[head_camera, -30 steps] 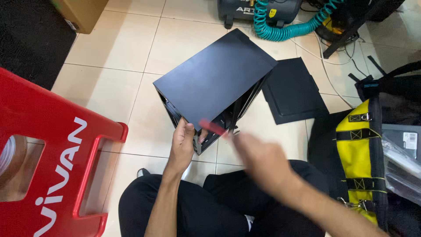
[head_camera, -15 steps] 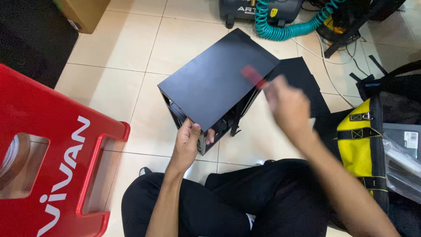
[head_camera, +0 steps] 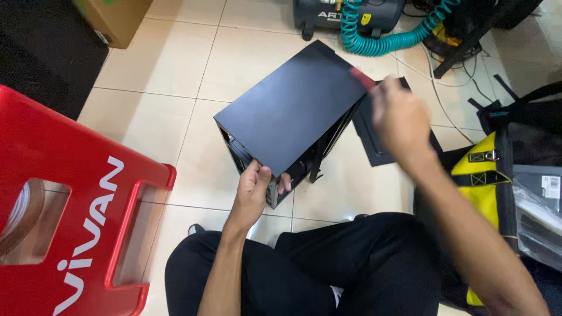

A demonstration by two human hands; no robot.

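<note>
A black computer case (head_camera: 293, 114) lies on its side on the tiled floor in front of me. My left hand (head_camera: 253, 190) grips its near corner, thumb on the top panel and fingers inside the frame. My right hand (head_camera: 401, 120) hovers over the case's far right edge, blurred, holding a red-handled tool (head_camera: 363, 78) whose tip I cannot make out. A flat black side panel (head_camera: 380, 140) lies on the floor to the right of the case, partly under my right hand.
A red plastic stool (head_camera: 70, 205) stands at the left. At the back sit a dark air compressor (head_camera: 351, 14) and a coiled teal hose (head_camera: 380, 35). A yellow and black tool bag (head_camera: 503, 175) is at the right. A cardboard box (head_camera: 114, 17) is top left.
My right hand with the red-handled tool has swung from the case's near corner up and right to its far right edge. My left hand has kept its grip on the corner.
</note>
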